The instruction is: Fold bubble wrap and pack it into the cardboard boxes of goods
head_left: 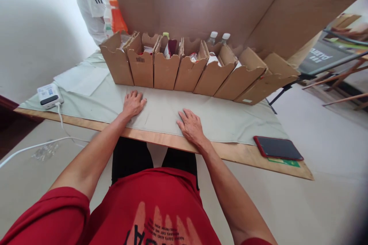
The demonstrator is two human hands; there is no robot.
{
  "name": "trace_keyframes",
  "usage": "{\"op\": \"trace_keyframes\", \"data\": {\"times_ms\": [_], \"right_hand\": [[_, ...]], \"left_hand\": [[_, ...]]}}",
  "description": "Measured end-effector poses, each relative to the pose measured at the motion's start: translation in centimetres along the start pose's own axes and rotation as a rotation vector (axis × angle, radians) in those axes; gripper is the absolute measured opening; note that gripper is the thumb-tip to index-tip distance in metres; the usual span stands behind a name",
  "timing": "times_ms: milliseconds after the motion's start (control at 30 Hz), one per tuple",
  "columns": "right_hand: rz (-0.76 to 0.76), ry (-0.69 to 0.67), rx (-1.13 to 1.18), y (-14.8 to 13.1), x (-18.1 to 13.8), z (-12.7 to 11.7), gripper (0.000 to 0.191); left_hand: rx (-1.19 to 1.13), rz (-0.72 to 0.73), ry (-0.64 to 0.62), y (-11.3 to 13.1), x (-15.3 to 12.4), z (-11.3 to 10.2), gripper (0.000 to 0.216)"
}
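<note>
My left hand point(133, 103) lies flat on the pale green cloth point(227, 118), fingers stretched out, holding nothing. My right hand point(191, 125) rests flat on the same cloth near the table's front edge, fingers apart and empty. Just beyond both hands stands a row of several open cardboard bins point(166, 69) with packets and bottles inside. Two white-capped bottles point(217, 38) poke up behind the bins to the right.
A white power bank point(49, 95) with a cable sits at the cloth's left end. A red-cased phone point(277, 148) lies at the wooden table's right corner. Behind the bins, a person in a white shirt point(90, 2) holds an orange bottle point(118, 18). A tall cardboard sheet point(201, 0) backs the bins.
</note>
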State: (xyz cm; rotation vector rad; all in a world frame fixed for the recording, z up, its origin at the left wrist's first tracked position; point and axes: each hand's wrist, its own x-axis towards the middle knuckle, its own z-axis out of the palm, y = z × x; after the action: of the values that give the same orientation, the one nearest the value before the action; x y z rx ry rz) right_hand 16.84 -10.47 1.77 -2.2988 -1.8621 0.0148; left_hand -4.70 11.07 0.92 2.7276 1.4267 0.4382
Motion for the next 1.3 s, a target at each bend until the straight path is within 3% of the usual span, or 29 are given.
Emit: {"op": "trace_keyframes", "data": {"times_ms": [567,967,1167,1300], "right_hand": [[0.019,0.015,0.004,-0.1,-0.4,-0.2,0.048],[0.040,0.039,0.050,0.1,-1.7,0.1,0.049],[0.034,0.050,0.114,-0.4,-4.6,-0.2,0.052],[-0.131,0.022,0.246,0.1,-7.4,2.2,0.055]], "left_hand": [[0.023,0.017,0.003,0.3,-0.3,-0.1,0.045],[0.068,0.065,0.029,0.0,-1.0,1.1,0.057],[0.074,0.079,0.032,-1.2,-1.8,1.8,0.064],[0.024,0.052,0.070,-0.8,-2.2,2.6,0.065]]}}
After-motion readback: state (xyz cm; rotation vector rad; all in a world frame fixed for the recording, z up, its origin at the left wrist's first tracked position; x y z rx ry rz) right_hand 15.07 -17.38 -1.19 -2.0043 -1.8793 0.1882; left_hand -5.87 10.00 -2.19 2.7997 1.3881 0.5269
